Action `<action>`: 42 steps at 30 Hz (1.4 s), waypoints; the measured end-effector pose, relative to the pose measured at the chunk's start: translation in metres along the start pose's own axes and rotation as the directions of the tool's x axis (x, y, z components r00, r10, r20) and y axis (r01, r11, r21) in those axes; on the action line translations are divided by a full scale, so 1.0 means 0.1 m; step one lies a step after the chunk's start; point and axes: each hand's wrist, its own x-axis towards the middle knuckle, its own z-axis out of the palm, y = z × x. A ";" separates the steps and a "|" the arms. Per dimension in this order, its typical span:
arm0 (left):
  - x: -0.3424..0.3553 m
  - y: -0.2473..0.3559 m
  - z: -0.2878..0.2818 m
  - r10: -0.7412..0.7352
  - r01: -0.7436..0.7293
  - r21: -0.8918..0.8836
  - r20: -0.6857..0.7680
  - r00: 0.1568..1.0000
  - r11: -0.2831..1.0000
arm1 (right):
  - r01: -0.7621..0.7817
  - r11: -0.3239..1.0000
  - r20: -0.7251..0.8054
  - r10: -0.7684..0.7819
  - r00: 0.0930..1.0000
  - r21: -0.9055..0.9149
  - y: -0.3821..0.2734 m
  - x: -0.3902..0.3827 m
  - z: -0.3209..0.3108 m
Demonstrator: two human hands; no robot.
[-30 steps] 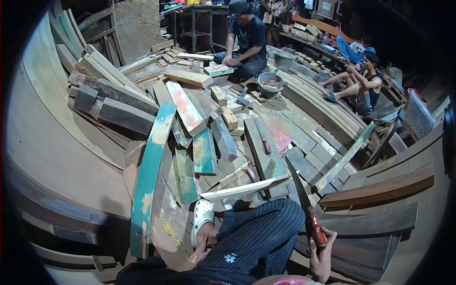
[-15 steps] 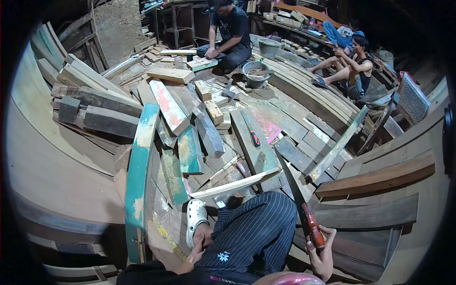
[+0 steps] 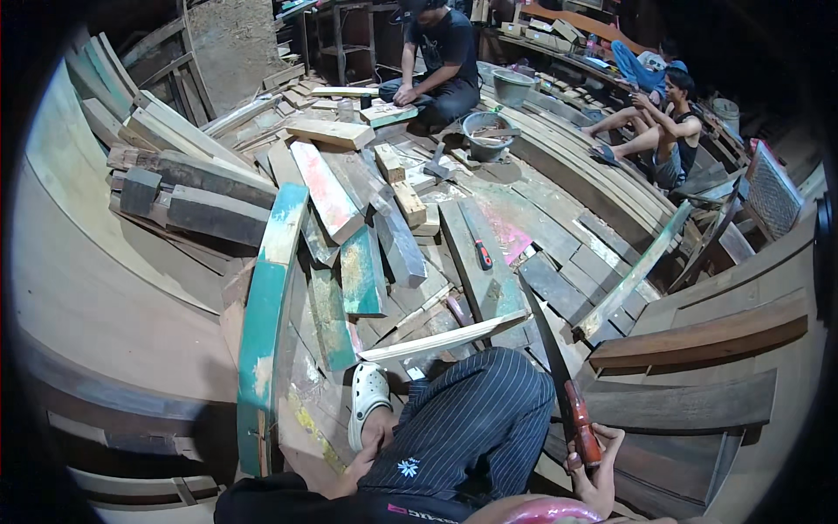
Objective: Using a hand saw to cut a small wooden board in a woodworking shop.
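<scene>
Since a moment ago nothing has shifted. Right hand (image 3: 595, 467) stays closed around the long dark machete with a reddish wooden handle (image 3: 559, 375). Left hand (image 3: 374, 441) rests by the ankle near the white clog (image 3: 367, 397); its grip cannot be told.

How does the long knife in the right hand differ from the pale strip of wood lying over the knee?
The long knife has a dark blade and reddish handle; the pale strip of wood is light and bare. The knife points up and away, gripped by the right hand; the strip lies crosswise, unheld. Both are long and narrow.

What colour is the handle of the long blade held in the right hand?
Reddish-brown, on the long blade gripped by the right hand; seen in the head view.
</scene>
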 end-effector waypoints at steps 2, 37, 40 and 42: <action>-0.01 -0.01 -0.01 -0.001 0.001 -0.003 -0.001 1.000 1.000 | -0.020 1.000 0.008 0.020 1.000 -0.001 -0.01 0.00 -0.01; -0.08 -0.01 -0.02 0.007 -0.006 -0.018 0.030 1.000 1.000 | -0.060 0.998 0.004 0.060 0.998 -0.018 -0.07 -0.02 0.04; -0.09 0.00 -0.01 0.007 -0.007 -0.018 0.036 0.999 1.000 | -0.061 0.998 0.006 0.061 0.998 0.009 -0.02 -0.01 0.00; -0.10 0.01 0.00 0.006 -0.005 -0.018 0.041 0.999 1.000 | -0.062 0.997 0.027 0.061 0.998 0.035 0.02 0.00 -0.04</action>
